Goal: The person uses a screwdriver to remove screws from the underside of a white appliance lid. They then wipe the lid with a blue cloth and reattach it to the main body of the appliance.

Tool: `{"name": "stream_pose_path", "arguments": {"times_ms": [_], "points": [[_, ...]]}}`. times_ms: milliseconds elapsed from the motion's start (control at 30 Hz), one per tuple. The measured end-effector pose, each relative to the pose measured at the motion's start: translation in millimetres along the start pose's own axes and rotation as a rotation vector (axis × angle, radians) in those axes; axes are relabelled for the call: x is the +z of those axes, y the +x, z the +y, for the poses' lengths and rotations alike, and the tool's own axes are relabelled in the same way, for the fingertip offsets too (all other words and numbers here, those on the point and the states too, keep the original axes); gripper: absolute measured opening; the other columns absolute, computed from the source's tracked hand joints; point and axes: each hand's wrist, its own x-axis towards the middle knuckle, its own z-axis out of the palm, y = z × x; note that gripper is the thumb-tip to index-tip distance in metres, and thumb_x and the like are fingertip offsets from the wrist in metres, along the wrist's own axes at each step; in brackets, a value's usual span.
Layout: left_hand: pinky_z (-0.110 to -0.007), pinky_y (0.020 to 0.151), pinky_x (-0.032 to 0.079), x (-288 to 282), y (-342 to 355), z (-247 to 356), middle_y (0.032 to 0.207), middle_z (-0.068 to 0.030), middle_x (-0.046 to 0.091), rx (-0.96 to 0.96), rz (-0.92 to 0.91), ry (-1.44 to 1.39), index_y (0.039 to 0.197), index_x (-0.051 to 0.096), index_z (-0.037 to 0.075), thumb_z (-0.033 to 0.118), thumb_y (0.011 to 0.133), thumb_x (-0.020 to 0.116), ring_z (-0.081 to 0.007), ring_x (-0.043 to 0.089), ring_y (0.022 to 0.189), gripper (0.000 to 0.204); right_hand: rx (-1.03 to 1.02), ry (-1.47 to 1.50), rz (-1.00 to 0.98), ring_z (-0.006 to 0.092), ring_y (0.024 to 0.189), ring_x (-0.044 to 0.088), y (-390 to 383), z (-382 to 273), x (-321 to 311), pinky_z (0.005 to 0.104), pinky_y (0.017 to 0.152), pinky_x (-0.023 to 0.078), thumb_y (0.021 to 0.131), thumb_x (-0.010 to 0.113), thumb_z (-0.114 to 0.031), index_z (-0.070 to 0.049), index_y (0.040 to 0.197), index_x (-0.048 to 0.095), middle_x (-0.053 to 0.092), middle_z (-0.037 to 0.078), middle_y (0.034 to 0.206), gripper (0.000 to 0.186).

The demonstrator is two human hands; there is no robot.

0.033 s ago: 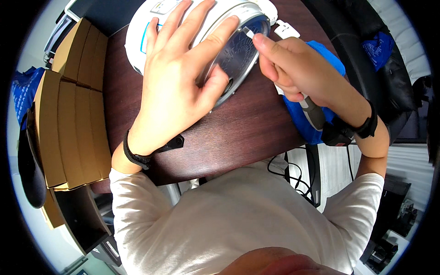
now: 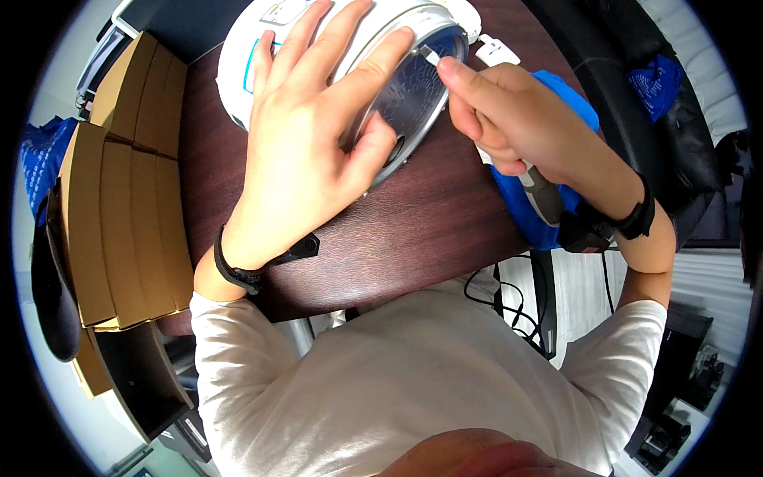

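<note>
A rounded white appliance (image 2: 238, 71) with a blue-outlined panel lies on the dark wood-grain table (image 2: 445, 226). Its near right side has a dark, shiny oval face (image 2: 405, 99) with a silvery rim. My left hand (image 2: 306, 135) rests on it with fingers spread, the thumb by the oval face's edge. Wrapped around a slim tool (image 2: 544, 199) with a grey-and-white handle, my right hand (image 2: 509, 111) has its thumb stretched along it. The tool's pale, narrow tip touches or hovers over the oval's upper part; which, I cannot tell. Its exact kind is unclear.
A blue cloth (image 2: 584, 107) lies under my right forearm at the table's right edge. Beside the appliance is a small white piece (image 2: 498, 52). Brown cardboard boxes (image 2: 127, 230) line the left side. A black chair (image 2: 628, 87) stands at right, and black cables (image 2: 517, 306) hang below the table.
</note>
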Motion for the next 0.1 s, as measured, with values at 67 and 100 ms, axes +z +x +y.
{"name": "stream_pose_path", "arguments": {"times_ms": [67, 100], "points": [[-0.057, 0.111, 0.026, 3.5, -0.7, -1.8, 0.142, -0.0174, 0.050, 0.022, 0.037, -0.003, 0.131, 0.063, 0.014, 0.013, 0.072, 0.058, -0.0377, 0.042, 0.136, 0.059, -0.011, 0.006, -0.006, 0.0052, 0.031, 0.030, 1.0, 0.5, -0.4, 0.0215, 0.032, 0.025, 0.102, 0.042, -0.049, -0.007, 0.063, 0.048, 0.032, -0.005, 0.041, 0.058], [-0.057, 0.111, 0.026, 4.2, -0.6, -2.0, 0.142, -0.0174, 0.050, 0.023, 0.037, -0.005, 0.131, 0.063, 0.014, 0.013, 0.072, 0.058, -0.0377, 0.042, 0.136, 0.059, -0.022, -0.005, 0.002, 0.0051, 0.031, 0.029, 0.7, 1.7, -0.6, 0.0213, 0.031, 0.026, 0.100, 0.043, -0.052, -0.007, 0.064, 0.049, 0.032, -0.005, 0.041, 0.058]]}}
